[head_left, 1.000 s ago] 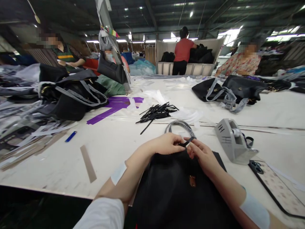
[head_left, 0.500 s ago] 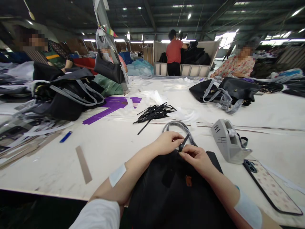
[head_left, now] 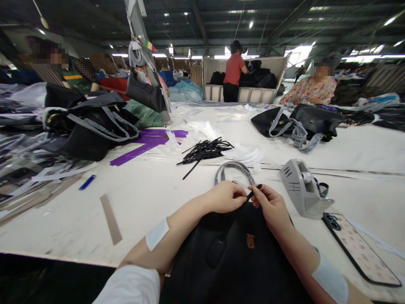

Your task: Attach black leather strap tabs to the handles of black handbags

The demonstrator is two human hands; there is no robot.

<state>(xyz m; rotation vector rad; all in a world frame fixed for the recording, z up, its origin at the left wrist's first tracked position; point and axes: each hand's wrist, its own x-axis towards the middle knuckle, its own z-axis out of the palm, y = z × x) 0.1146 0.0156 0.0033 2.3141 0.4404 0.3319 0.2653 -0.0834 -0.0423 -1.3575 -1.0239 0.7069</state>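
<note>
A black handbag point(head_left: 234, 257) stands at the table's near edge, right in front of me. Its wrapped grey handle point(head_left: 238, 165) arches up beyond my hands. Over the bag's top edge, my right hand point(head_left: 268, 204) pinches a narrow black strap point(head_left: 251, 195) between thumb and fingers, and the strap's end pokes out above. My left hand point(head_left: 228, 196) is closed at the strap's lower part, its fingertips pressed together. Where the strap joins the bag is hidden by my fingers. A small brown tag point(head_left: 250, 241) shows on the bag's front.
Several loose black strips point(head_left: 205, 150) lie in a pile ahead. To the right are a tape dispenser point(head_left: 300, 190) and a phone point(head_left: 363, 249). More black bags point(head_left: 91, 126) are heaped at left, another bag point(head_left: 316, 120) at far right. Co-workers are around the table point(head_left: 69, 219).
My right hand has moved up and right, now pinching the strap near its end. My left hand has sunk slightly. The strap leans further right.
</note>
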